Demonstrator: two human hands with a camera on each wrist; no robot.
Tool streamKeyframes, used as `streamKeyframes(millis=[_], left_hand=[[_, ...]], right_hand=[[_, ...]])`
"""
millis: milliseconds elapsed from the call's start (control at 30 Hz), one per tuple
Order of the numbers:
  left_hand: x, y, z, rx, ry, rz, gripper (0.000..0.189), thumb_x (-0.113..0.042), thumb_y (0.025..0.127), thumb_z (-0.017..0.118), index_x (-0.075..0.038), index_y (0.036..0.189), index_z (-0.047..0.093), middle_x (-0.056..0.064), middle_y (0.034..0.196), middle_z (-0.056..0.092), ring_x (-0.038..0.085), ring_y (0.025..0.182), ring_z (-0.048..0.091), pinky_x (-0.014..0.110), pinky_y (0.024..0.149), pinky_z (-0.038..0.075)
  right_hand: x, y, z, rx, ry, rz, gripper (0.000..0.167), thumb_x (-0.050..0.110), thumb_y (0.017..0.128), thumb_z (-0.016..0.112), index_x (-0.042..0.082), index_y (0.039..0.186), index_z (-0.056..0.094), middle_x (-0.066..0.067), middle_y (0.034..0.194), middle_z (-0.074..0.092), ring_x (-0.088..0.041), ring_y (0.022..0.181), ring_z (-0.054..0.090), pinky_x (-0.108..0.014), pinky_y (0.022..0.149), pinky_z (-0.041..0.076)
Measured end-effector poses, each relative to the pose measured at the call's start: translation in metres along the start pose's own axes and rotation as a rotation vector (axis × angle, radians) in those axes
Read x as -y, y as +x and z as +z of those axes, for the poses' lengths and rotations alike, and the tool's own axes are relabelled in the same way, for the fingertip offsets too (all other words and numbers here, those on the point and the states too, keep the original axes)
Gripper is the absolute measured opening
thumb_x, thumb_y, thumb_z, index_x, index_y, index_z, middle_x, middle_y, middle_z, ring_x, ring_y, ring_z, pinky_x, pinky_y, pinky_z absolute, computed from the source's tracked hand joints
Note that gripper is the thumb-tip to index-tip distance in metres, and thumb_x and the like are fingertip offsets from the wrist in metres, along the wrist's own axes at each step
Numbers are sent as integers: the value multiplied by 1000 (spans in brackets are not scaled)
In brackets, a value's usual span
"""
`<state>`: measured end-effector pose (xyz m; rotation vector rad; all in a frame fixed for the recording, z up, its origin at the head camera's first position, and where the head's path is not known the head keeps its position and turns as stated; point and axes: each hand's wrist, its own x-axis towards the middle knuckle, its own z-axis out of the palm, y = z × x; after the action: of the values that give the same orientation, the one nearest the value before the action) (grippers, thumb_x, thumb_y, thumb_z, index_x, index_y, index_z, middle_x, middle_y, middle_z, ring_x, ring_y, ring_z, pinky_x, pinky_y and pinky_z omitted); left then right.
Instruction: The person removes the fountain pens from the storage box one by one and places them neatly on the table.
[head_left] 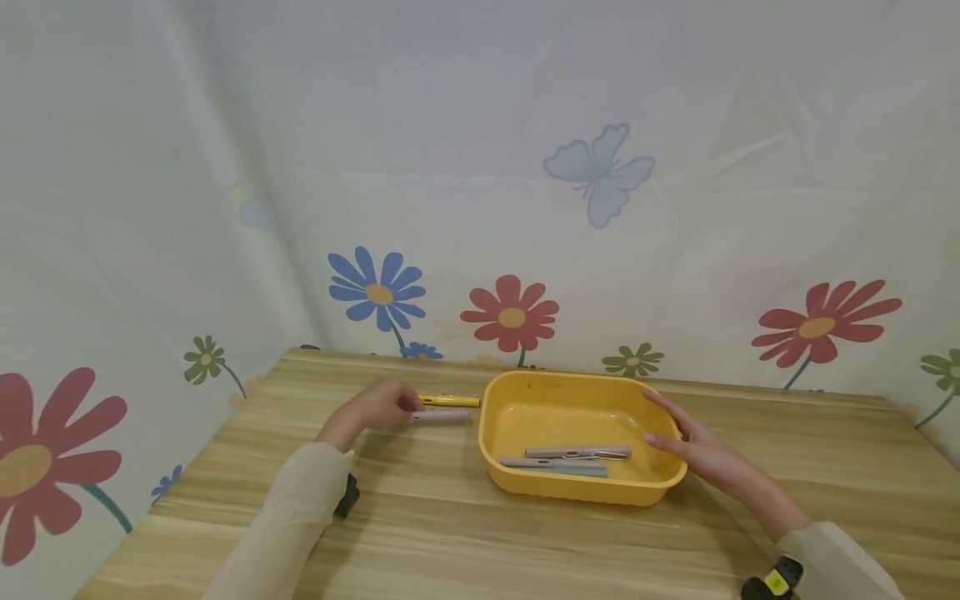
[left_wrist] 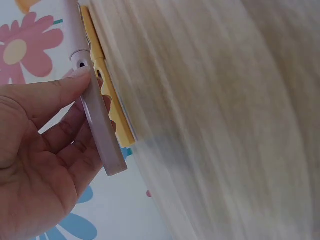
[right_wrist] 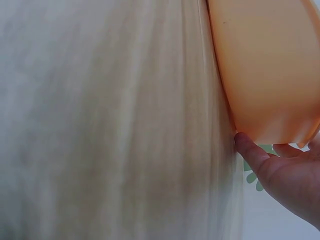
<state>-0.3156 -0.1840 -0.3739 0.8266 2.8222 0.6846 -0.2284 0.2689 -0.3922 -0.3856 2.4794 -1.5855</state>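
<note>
Two cream sleeves nearest, stretched over a wood-grain table, with a dark wrist device behind the left hand and a similar one behind the right hand. Between the hands, nearer the right, a yellow tub, probably set there to be within easy reach of both. At its right end, the right hand, partly closed on the wall, thumb over the rim and other fingers around the outside, likely to keep the tub from sliding. Inside, along the side toward the wrists, three pens laid lengthwise: a blue-grey pen, a mauve pen close against it, and a clipped mauve pen just beyond. Left of the tub, the left hand, nearly closed, with a pale mauve pen pinched between thumb and fingers; a light hold, apt for so slim a barrel, leaving one end free toward the tub. Just past that, roughly parallel, a yellow pen, apparently outside the pinch; impossible to tell whether in contact with the fingers. Farthest, beyond both hands, a white backdrop printed with flowers and a blue butterfly.
</note>
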Motion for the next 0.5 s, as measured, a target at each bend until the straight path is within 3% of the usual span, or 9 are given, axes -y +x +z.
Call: streamKeyframes(millis=[167, 267, 500], left_hand=[[2, 5, 1, 16, 36, 16, 14, 5, 73, 64, 0, 84, 69, 7, 77, 65, 13, 70, 56, 28, 67, 48], [3, 7, 2, 24, 38, -8, 14, 5, 73, 64, -1, 85, 70, 6, 77, 66, 13, 70, 56, 29, 67, 48], [5, 11, 5, 25, 38, -9, 14, 4, 72, 66, -2, 84, 70, 5, 77, 66, 12, 69, 56, 28, 67, 48]], right_hand=[[0, 1, 1, 3, 3, 7, 71, 22, 89, 57, 11, 146, 16, -24, 149, 3, -47, 131, 13, -56, 99, 29], [-1, 1, 0, 8, 6, 6, 71, 23, 89, 57, 11, 146, 16, -24, 149, 3, -47, 132, 11, -58, 100, 24], [0, 1, 0, 5, 5, 20, 71, 23, 89, 57, 11, 146, 16, -24, 149, 2, -47, 131, 12, -58, 99, 25]])
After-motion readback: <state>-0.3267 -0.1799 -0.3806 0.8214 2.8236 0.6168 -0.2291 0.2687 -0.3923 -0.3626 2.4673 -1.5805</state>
